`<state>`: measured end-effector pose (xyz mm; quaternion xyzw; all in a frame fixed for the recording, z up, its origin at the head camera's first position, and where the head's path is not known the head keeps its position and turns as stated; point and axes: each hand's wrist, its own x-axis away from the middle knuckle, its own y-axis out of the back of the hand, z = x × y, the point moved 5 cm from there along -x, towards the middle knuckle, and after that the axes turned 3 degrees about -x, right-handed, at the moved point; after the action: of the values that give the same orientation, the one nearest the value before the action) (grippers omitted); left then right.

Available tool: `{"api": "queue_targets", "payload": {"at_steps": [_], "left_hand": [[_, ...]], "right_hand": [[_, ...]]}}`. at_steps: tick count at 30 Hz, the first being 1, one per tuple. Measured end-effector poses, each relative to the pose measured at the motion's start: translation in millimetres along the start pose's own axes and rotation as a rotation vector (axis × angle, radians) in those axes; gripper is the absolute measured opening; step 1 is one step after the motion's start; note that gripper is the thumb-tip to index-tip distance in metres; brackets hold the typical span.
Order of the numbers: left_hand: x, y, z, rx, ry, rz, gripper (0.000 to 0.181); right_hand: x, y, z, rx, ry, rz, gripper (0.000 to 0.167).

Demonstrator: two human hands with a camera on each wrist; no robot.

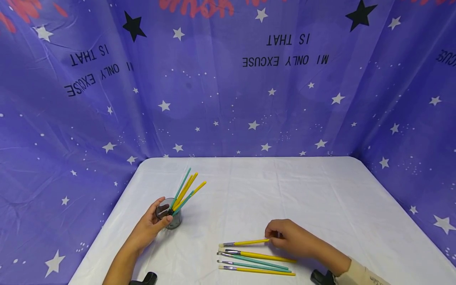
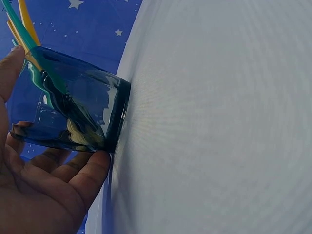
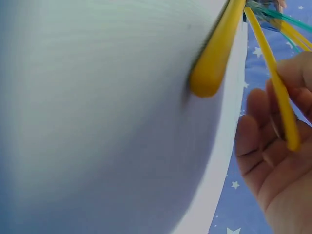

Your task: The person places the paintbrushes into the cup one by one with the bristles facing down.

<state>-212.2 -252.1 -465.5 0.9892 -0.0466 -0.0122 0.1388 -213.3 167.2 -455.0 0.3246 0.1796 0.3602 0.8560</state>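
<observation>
In the head view my left hand (image 1: 147, 227) grips a dark see-through glass (image 1: 174, 222) standing at the table's left; in the left wrist view its fingers curl round the glass (image 2: 73, 107). Yellow and teal brushes (image 1: 187, 190) lean in it, handles up. My right hand (image 1: 293, 239) pinches the handle end of a yellow brush (image 1: 249, 242), the rearmost of several on the table. The right wrist view shows this brush (image 3: 275, 80) between thumb and fingers. Below it lie a thicker yellow brush (image 1: 263, 256), teal brushes (image 1: 256, 264) and another yellow one (image 1: 263, 271).
The table has a white cloth (image 1: 285, 186). A purple curtain (image 1: 221, 99) with stars and lettering hangs behind it and at both sides. Two black objects (image 1: 149, 278) are at the front edge, one near each forearm.
</observation>
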Motion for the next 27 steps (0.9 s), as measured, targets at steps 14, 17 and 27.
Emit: {"api": "queue_targets", "payload": {"at_steps": [14, 17, 27], "left_hand": [[0.1, -0.1, 0.8, 0.001, 0.013, -0.001, 0.077], [0.3, -0.1, 0.6, -0.005, 0.018, -0.005, 0.077], [0.4, 0.3, 0.5, -0.005, 0.028, -0.003, 0.078]], "right_hand": [[-18.7, 17.4, 12.5, -0.238, -0.092, -0.244, 0.009], [-22.6, 20.6, 16.4, -0.312, -0.077, -0.267, 0.009], [-40.4, 25.6, 33.5, -0.462, -0.012, -0.304, 0.015]]}}
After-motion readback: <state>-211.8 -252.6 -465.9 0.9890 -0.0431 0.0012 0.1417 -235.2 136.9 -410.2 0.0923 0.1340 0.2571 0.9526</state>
